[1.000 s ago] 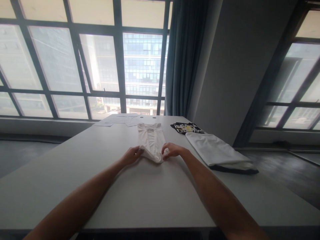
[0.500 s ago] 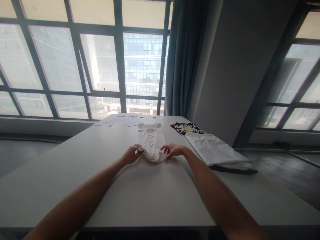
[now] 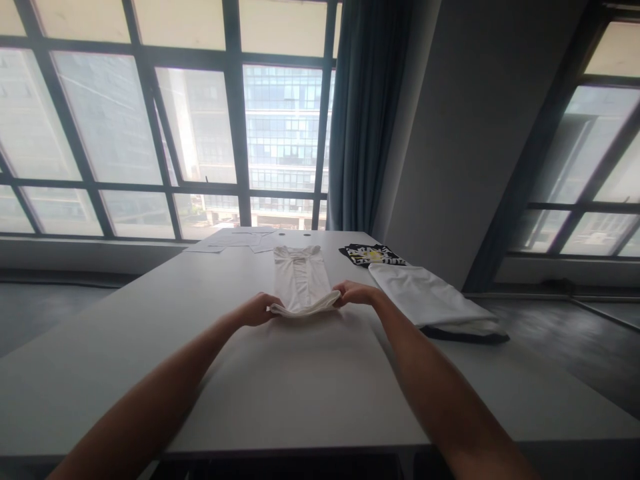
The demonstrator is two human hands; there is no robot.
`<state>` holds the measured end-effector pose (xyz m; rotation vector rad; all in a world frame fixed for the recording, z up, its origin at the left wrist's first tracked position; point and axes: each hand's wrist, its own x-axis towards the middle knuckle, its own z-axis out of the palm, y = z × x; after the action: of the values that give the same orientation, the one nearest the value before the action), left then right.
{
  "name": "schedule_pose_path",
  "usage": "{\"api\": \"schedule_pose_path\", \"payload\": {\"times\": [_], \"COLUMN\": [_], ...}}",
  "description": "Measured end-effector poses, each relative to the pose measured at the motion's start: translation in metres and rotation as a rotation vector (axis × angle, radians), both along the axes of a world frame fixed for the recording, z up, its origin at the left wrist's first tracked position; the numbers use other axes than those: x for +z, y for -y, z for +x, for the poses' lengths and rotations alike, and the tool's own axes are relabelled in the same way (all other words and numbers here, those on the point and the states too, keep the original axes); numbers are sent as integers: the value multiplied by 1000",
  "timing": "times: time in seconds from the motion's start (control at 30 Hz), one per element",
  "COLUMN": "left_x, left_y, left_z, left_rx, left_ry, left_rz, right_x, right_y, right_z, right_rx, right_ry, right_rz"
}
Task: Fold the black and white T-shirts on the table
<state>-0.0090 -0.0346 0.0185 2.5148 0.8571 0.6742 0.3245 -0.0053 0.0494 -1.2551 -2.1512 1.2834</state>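
Both hands, left hand (image 3: 259, 309) and right hand (image 3: 356, 293), pinch the near corners of a soft, light white garment (image 3: 301, 283), likely best gripped there.

Long pale grey table (image 3: 280, 393) filling the lower frame, narrow folded white garment (image 3: 301, 283) at centre, white folded cloth over dark fabric (image 3: 433, 303) at right, black printed shirt (image 3: 369, 254) behind it, loose white papers (image 3: 235, 241) at far edge.

L hand (image 3: 257, 310) bare | R hand (image 3: 356, 294) bare | forearms unsleeved
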Motion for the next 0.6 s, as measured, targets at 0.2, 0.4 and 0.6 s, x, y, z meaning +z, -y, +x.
{"api": "schedule_pose_path", "payload": {"times": [0.2,0.4,0.6], "left_x": [58,71,32], "left_y": [13,-21,-84], "left_z": [-4,2,10], "left_rx": [-111,16,336], "left_ry": [-6,270,398], "left_rz": [-294,-374,-285], "right_x": [43,57,31], "right_y": [16,-2,-51], "right_z": [16,5,-17], "right_rx": [109,-1,-255], "right_ry": [-73,-177,-33], "right_rz": [-117,116,346]}}
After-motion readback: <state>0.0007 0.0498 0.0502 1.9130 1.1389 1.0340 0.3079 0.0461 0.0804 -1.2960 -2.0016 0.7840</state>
